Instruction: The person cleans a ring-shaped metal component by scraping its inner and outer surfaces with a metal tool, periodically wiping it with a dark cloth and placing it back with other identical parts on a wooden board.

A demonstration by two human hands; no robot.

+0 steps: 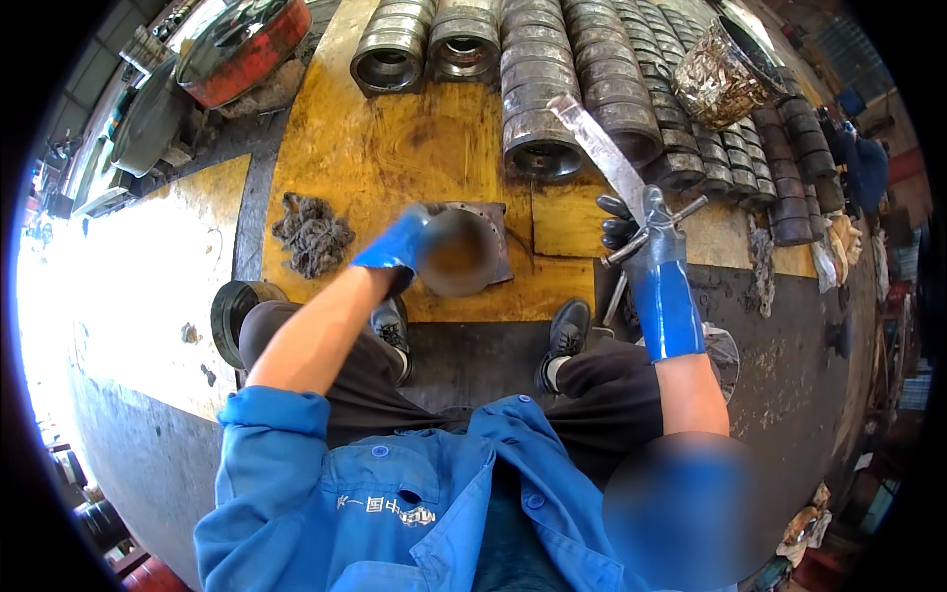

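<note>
My left hand (397,247), in a blue rubber glove, grips the left rim of a round, hollow metal cylinder (460,280). The cylinder looks blurred, and its inside is brownish. Beneath it is a dark, flat metal plate (501,264), partly covered. My right hand (655,259) wears a blue glove with a dark, worn palm. Its fingers close round a flat metal bar (600,148) that points up and to the left. A thin metal rod with a crosspiece (688,210) also passes through this hand; whether it joins the bar I cannot tell.
Rows of stacked metal cylinders (538,94) lie across the far side of the yellow board (424,133). A grey clump of rags (312,237) rests left of my hand. At far right stands a bucket of metal shavings (725,79); a red round tub (247,64) is far left.
</note>
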